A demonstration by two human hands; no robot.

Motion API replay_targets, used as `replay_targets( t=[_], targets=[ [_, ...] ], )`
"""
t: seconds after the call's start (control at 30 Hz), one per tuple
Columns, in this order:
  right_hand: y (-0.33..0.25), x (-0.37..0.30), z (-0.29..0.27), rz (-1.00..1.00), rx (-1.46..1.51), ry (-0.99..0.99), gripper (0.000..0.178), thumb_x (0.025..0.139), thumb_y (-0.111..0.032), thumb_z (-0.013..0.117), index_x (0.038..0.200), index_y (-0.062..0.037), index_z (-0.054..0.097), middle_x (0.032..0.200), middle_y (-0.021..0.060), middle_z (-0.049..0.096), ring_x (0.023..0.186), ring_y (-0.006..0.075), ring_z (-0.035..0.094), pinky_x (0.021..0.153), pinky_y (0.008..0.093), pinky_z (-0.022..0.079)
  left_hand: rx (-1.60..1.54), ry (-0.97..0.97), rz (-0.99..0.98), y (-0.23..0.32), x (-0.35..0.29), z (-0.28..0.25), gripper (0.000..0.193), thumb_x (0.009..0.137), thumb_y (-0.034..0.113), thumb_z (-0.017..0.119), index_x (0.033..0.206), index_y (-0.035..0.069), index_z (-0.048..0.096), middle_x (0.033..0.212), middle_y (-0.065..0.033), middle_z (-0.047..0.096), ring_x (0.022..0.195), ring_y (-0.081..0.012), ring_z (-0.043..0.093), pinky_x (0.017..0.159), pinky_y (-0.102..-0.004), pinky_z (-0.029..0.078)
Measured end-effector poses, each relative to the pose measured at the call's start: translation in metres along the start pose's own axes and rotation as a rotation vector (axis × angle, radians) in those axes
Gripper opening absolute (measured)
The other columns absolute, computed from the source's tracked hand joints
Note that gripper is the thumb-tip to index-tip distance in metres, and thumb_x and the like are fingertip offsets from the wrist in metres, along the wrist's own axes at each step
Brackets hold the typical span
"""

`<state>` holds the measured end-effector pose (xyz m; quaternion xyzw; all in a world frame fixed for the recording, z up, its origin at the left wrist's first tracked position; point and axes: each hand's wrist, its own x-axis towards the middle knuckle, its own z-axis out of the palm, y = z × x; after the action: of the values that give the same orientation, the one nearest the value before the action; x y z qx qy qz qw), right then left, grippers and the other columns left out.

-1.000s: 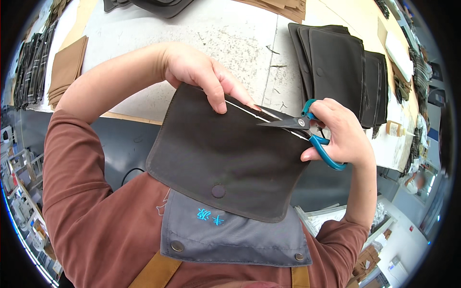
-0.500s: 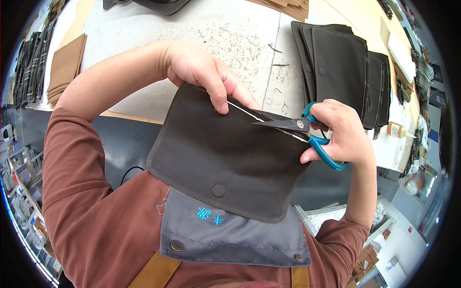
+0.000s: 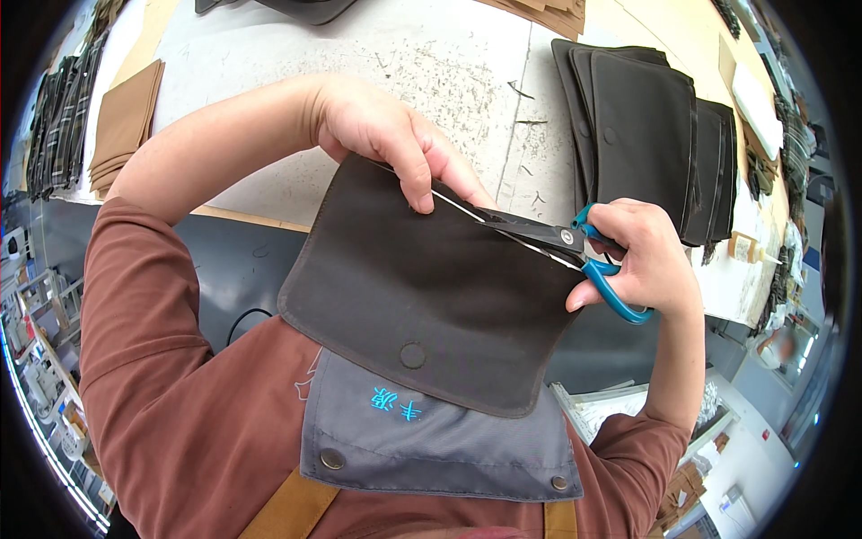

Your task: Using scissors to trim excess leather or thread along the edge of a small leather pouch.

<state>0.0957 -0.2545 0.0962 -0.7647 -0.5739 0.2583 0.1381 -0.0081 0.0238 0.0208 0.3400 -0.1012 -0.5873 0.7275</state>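
A dark brown flap panel (image 3: 422, 287), rounded at its near corners and marked by a round snap outline, is held up in front of my chest. My left hand (image 3: 391, 135) pinches its far edge, thumb on the face and fingers behind. In my right hand (image 3: 633, 256) is a pair of scissors (image 3: 567, 237) with teal handles and dark blades. The blades lie along the panel's far edge, where a thin white strip shows, and their tips point toward my left fingers. They look nearly closed.
More dark flap panels (image 3: 642, 126) lie piled at the right of the white worktable (image 3: 431, 72). Brown pieces (image 3: 126, 126) and plaid fabric (image 3: 61, 126) are stacked at the left. Thread scraps dot the tabletop. A small white-tipped bottle (image 3: 745, 247) lies at the right edge.
The scissor blades have drawn closer together along the panel's edge. Both hands and the panel have shifted very slightly to the right.
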Motion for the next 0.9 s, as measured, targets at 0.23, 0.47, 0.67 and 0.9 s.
replay_targets(
  t=[0.23, 0.47, 0.67, 0.9],
  targets=[
    [0.002, 0.0, 0.0, -0.009, 0.008, -0.002, 0.07, 0.047, -0.062, 0.079, 0.056, -0.0054, 0.038, 0.049, 0.0076, 0.037, 0.047, 0.0287, 0.041, 0.046, 0.0343, 0.033, 0.005, 0.002, 0.007, 0.0, 0.0, -0.001, 0.056, 0.079, -0.003, 0.05, 0.133, -0.011, 0.038, 0.135, -0.0155, 0.047, 0.123, -0.0175, 0.043, 0.105, -0.0285, 0.029],
    [0.007, -0.002, 0.006, 0.003, 0.027, 0.018, 0.068, 0.049, -0.058, 0.08, 0.056, -0.005, 0.038, 0.049, 0.0076, 0.037, 0.045, 0.0287, 0.041, 0.045, 0.0338, 0.033, 0.003, 0.019, -0.022, -0.001, 0.003, -0.006, 0.055, 0.079, -0.002, 0.05, 0.132, -0.011, 0.039, 0.135, -0.0154, 0.046, 0.123, -0.0179, 0.042, 0.105, -0.0285, 0.029],
    [0.009, -0.007, 0.005, 0.059, 0.085, 0.003, 0.065, 0.053, -0.051, 0.083, 0.057, -0.0037, 0.039, 0.05, 0.0082, 0.038, 0.045, 0.0259, 0.041, 0.045, 0.0308, 0.035, 0.162, -0.001, 0.002, 0.002, 0.003, -0.005, 0.055, 0.08, 0.001, 0.051, 0.132, -0.012, 0.039, 0.139, -0.0171, 0.041, 0.128, -0.0221, 0.036, 0.108, -0.0316, 0.023],
    [-0.002, -0.026, 0.024, 0.37, 0.898, 0.06, 0.037, 0.071, -0.015, 0.08, 0.074, -0.0069, 0.043, 0.073, 0.0033, 0.06, 0.061, 0.0058, 0.054, 0.052, 0.0212, 0.044, 0.166, -0.003, 0.07, 0.001, 0.005, 0.0, 0.065, 0.077, -0.001, 0.049, 0.14, -0.004, 0.032, 0.143, -0.0121, 0.038, 0.128, -0.0172, 0.037, 0.107, -0.0288, 0.027]
  ],
)
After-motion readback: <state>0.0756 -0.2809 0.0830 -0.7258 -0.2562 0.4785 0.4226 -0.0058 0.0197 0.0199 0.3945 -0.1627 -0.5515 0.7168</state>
